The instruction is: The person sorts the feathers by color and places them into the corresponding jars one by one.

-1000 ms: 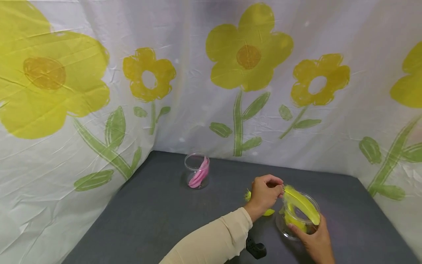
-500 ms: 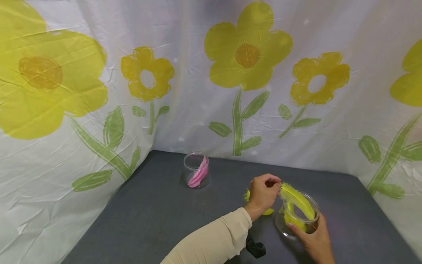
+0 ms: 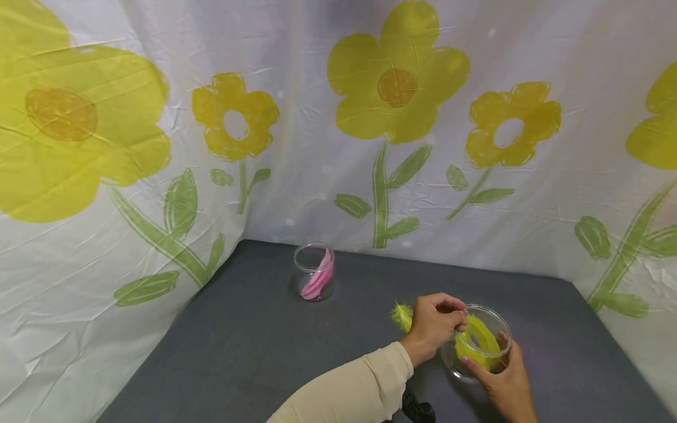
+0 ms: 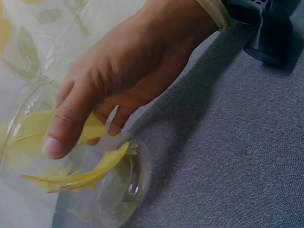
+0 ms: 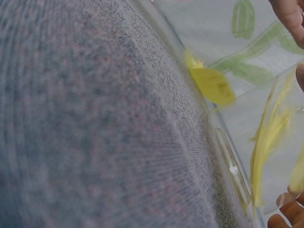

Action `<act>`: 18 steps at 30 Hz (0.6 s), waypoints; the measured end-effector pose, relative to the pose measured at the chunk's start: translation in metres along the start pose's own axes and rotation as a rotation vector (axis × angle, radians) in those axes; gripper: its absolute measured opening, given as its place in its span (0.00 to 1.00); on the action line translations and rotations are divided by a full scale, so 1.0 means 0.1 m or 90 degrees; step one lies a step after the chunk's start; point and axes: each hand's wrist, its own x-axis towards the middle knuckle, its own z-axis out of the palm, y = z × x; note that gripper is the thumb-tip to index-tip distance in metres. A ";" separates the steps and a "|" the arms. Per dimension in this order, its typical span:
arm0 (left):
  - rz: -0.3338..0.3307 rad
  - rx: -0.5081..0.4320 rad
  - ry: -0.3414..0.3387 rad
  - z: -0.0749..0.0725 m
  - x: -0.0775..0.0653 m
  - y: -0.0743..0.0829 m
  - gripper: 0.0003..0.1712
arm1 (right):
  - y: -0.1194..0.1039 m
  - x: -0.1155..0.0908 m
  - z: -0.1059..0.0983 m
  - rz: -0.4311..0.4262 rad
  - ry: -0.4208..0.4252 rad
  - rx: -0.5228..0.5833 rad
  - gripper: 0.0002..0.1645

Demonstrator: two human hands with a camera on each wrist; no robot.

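In the head view, my left hand [image 3: 436,323] pinches a yellow feather [image 3: 483,335] at the near-left rim of a clear round jar [image 3: 489,313], and the feather slants down inside it. Around the jar's right side, my right hand [image 3: 502,376] grips with the thumb in front. The left wrist view shows this right hand [image 4: 109,76] at the jar wall, with several yellow feathers [image 4: 90,175] behind the clear plastic. Another yellow feather [image 5: 213,85] lies on the table beyond the jar; in the head view my left hand partly covers it.
A second clear jar [image 3: 304,276] holding pink feathers [image 3: 319,276] stands farther back and left on the dark grey table [image 3: 233,364]. White curtains [image 3: 307,117] printed with yellow flowers hang along the table's back and sides. A black device [image 3: 418,408] shows below my left forearm.
My left hand has moved right and down to the jar's rim. The feather it pinches, earlier lying over the rim, has come down into the jar. My right hand stays on the jar.
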 end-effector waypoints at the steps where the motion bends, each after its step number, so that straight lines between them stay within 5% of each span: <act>1: -0.006 -0.006 0.000 0.00 0.00 -0.01 0.07 | 0.00 0.00 0.00 0.000 0.001 -0.003 0.59; 18: -0.012 -0.025 -0.012 -0.12 0.06 0.02 0.08 | 0.00 0.00 0.01 -0.010 0.011 0.027 0.61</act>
